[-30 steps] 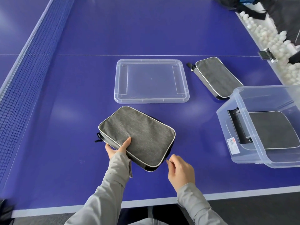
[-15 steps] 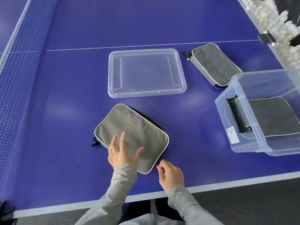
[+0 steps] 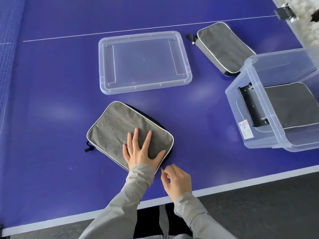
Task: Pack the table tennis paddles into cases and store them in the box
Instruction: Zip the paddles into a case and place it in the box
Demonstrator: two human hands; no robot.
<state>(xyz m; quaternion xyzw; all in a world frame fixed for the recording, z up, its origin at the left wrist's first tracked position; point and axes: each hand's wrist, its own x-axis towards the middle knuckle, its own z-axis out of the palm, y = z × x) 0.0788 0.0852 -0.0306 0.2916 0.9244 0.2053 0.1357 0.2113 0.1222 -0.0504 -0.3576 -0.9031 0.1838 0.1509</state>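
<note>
A grey paddle case (image 3: 117, 128) with white piping lies flat on the blue table near its front edge. My left hand (image 3: 140, 152) rests flat on the case's near right part, fingers spread. My right hand (image 3: 176, 180) sits just off the case's near right corner and pinches the small zipper pull (image 3: 161, 168). A second grey case (image 3: 222, 47) lies at the back right. The clear plastic box (image 3: 241, 107) stands at the right with a third grey case (image 3: 291, 104) inside it. No paddle is visible.
The box's clear lid (image 3: 145, 61) lies upside down behind the near case. A net (image 3: 8, 49) runs along the left. White balls (image 3: 309, 18) fill a trough past the table's right edge, by a metal clamp (image 3: 286, 13). The table's white front edge (image 3: 103, 211) is close.
My left hand has gone from gripping the case's near edge to lying flat on top of it. The case has settled onto the table. My right hand stays at the near corner.
</note>
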